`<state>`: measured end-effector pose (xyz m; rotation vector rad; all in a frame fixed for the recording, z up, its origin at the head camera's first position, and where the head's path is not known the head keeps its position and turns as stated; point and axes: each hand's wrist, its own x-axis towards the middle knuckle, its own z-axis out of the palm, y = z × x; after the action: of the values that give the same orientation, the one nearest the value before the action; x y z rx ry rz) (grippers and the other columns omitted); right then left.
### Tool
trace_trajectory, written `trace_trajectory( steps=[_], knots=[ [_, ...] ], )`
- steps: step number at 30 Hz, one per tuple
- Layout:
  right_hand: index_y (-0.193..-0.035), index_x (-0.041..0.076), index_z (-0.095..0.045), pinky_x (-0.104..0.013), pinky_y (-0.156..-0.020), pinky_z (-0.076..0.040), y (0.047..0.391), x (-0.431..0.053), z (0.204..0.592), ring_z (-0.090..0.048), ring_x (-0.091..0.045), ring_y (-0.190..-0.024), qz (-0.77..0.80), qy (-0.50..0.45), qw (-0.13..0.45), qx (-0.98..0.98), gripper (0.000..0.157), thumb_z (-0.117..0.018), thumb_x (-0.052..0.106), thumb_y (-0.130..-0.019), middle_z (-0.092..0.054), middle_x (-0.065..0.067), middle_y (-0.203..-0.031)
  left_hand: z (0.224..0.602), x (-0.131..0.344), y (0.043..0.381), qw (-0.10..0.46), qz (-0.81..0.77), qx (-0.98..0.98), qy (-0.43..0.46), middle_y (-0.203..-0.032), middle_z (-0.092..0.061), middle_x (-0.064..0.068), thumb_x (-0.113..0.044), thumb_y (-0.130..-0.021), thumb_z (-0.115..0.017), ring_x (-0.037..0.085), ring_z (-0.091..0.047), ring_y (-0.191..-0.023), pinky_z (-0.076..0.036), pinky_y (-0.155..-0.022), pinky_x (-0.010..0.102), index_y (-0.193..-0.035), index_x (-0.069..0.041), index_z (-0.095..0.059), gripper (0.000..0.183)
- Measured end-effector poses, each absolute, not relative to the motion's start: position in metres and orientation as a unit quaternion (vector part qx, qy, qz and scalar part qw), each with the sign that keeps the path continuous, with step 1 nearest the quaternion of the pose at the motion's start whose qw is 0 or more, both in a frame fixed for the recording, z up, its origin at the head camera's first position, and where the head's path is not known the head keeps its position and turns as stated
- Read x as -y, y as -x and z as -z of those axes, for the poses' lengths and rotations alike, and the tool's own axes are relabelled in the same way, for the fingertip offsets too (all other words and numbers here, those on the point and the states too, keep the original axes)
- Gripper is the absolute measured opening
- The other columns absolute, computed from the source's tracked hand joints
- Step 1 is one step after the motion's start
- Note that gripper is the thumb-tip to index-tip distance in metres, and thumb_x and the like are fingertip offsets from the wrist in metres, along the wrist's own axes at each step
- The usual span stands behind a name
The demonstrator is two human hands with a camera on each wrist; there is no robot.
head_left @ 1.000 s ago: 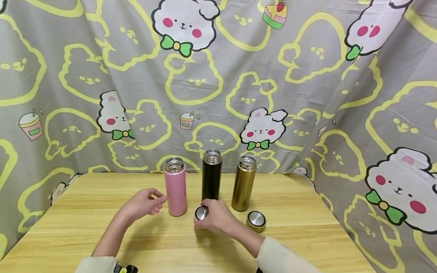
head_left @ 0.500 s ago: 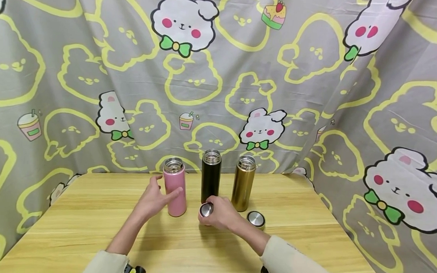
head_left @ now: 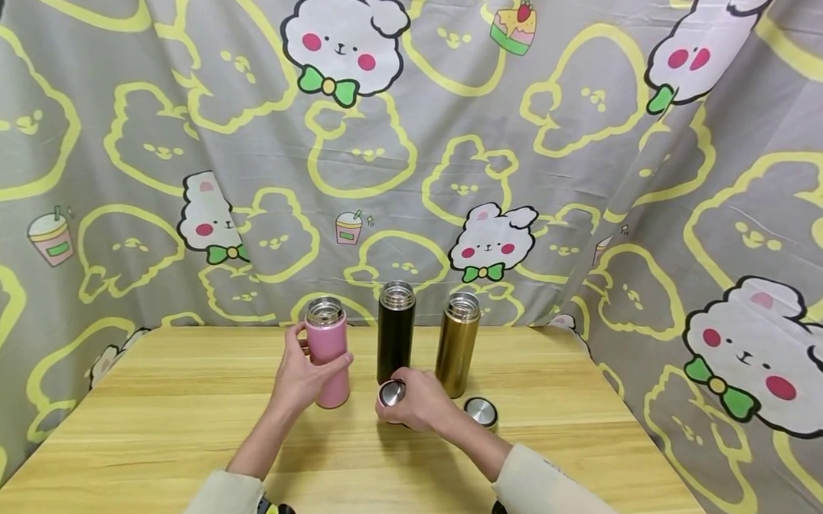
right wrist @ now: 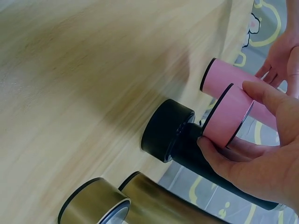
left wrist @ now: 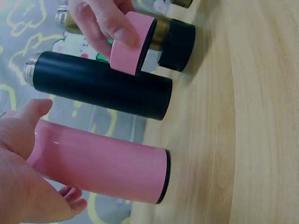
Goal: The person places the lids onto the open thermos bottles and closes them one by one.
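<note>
A pink thermos bottle [head_left: 326,360] stands uncapped and upright at the left of the group. My left hand [head_left: 300,375] is around its upper part, thumb across the front and other fingers partly hidden behind; how firmly it grips is unclear. In the left wrist view, the thumb of my left hand [left wrist: 23,154] stands out beside the pink bottle [left wrist: 103,163]. Between thumb and fingers, my right hand [head_left: 419,399] holds a pink lid [right wrist: 228,115] above the table, its metal top visible in the head view.
Behind the right hand stands an uncapped black thermos bottle [head_left: 396,337], with an uncapped gold one [head_left: 458,347] to its right. A black lid [right wrist: 166,130] and a gold lid [head_left: 480,412] rest on the wooden table [head_left: 170,407]. A patterned curtain [head_left: 264,166] hangs behind.
My left hand has moved right and up, from beside the pink bottle to around it. My right hand has lifted slightly and shifted right with the pink lid. The bottles stay put.
</note>
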<state>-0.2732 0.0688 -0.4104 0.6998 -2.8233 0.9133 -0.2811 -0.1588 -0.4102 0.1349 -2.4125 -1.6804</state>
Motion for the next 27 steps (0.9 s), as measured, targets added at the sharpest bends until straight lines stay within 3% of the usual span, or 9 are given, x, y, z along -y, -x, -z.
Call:
trace_trajectory(
  steps=[4, 16, 27],
  knots=[
    [-0.094, 0.008, -0.07, -0.024, -0.063, -0.05, 0.2739, -0.0698, 0.4114, -0.061, -0.011, -0.071, -0.301, -0.228, 0.043, 0.925, 0.031, -0.082, 0.028, -0.073, -0.071, -0.001, -0.082, 0.4103, 0.1567, 0.2821, 0.105, 0.563, 0.817, -0.059, -0.141, -0.051, 0.02, -0.041, -0.077, -0.088, 0.037, -0.057, -0.125, -0.047, -0.102, 0.056, -0.155, -0.018, -0.02, 0.106],
    [-0.093, 0.009, -0.07, -0.024, -0.062, -0.049, 0.271, -0.0689, 0.4117, -0.06, -0.011, -0.071, -0.303, -0.219, 0.028, 0.927, 0.032, -0.083, 0.029, -0.073, -0.069, -0.001, -0.08, 0.4084, 0.1579, 0.284, 0.096, 0.567, 0.815, -0.078, -0.14, -0.055, 0.022, -0.032, -0.078, -0.088, 0.039, -0.058, -0.126, -0.047, -0.103, 0.057, -0.147, -0.004, -0.038, 0.089],
    [-0.094, 0.008, -0.069, -0.025, -0.063, -0.05, 0.2704, -0.0684, 0.411, -0.06, -0.011, -0.072, -0.306, -0.216, 0.026, 0.927, 0.032, -0.082, 0.029, -0.073, -0.069, -0.001, -0.081, 0.4121, 0.1627, 0.2891, 0.114, 0.558, 0.819, -0.064, -0.13, -0.063, 0.021, -0.028, -0.077, -0.088, 0.036, -0.064, -0.117, -0.051, -0.1, 0.052, -0.138, -0.006, -0.053, 0.074]
  ],
)
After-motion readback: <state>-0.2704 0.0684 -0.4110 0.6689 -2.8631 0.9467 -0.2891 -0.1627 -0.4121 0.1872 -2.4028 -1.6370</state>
